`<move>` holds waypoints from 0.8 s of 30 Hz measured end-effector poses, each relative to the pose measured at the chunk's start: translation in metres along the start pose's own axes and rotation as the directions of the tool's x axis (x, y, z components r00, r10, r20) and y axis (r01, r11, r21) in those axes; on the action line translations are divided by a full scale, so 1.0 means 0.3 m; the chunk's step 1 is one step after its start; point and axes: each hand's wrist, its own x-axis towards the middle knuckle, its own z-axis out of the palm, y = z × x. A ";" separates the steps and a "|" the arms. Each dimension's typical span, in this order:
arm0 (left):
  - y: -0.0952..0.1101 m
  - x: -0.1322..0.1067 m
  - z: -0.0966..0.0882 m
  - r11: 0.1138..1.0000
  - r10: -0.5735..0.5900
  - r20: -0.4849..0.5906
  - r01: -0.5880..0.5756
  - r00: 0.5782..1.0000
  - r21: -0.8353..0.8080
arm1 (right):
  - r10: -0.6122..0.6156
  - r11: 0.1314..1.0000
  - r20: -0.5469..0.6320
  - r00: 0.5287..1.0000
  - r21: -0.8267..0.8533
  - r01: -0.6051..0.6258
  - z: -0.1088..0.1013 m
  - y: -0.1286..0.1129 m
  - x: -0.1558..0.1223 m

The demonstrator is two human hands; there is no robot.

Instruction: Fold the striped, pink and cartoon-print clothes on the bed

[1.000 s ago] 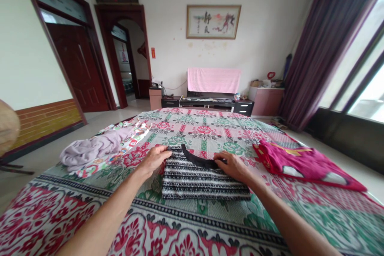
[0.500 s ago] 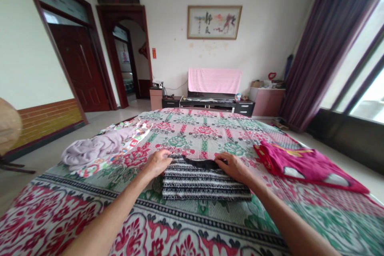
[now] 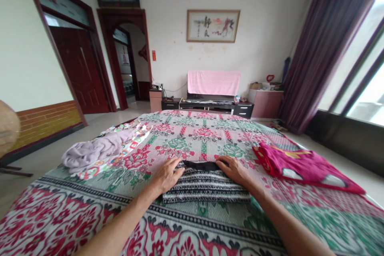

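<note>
A folded black-and-white striped knit sweater (image 3: 207, 186) lies flat on the flowered bedspread (image 3: 192, 212) in front of me, its black neckline along the far edge. At the sweater's far left corner, my left hand (image 3: 168, 174) is closed on the fabric, thumb on top beside the neckline. My right hand (image 3: 235, 170) grips the far edge to the right of the neckline, its fingertips bent over the cloth. Part of the sweater's right side is hidden beneath my right hand and wrist.
A crumpled pale lilac garment (image 3: 96, 150) rests on a colourful printed cloth (image 3: 132, 146) to the left. On the right lies a folded magenta garment (image 3: 309, 168). Beyond the bed stands a low black cabinet (image 3: 244, 110) below a pink cloth (image 3: 213, 82).
My left hand has slid right and inward along the sweater's far edge, toward the neckline. The neckline now looks straighter. My right hand has stayed nearly in place.
</note>
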 end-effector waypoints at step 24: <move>-0.022 0.000 -0.008 0.974 -0.225 -0.249 0.226 0.942 -0.026 | 0.281 0.956 -0.200 0.939 -0.023 -0.291 -0.058 -0.006 -0.192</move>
